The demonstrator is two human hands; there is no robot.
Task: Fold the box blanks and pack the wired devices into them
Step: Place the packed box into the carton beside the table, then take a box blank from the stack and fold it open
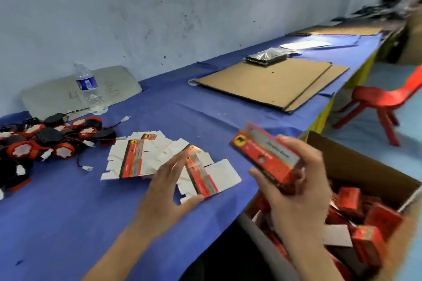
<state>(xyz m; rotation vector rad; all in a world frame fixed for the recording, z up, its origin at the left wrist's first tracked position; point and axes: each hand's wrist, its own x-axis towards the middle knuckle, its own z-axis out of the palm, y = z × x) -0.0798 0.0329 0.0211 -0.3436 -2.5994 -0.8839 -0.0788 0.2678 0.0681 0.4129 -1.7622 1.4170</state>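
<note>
From the head camera, the right hand [294,189] grips a folded red cardboard box [267,157] above the near right table edge, over a brown carton [365,166] of red boxes. The left hand [166,187], fingers spread, rests on flat white box blanks [137,157] on the blue table [68,223]. Red-and-black wired devices [45,141] lie far left.

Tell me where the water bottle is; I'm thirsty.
In the head view, the water bottle stands upright at far left by the wall, before a grey board, just behind the wired devices.

No print reads clearly — the folded box [266,155], blanks [159,157] and bottle label [86,82] are all blurred.
</note>
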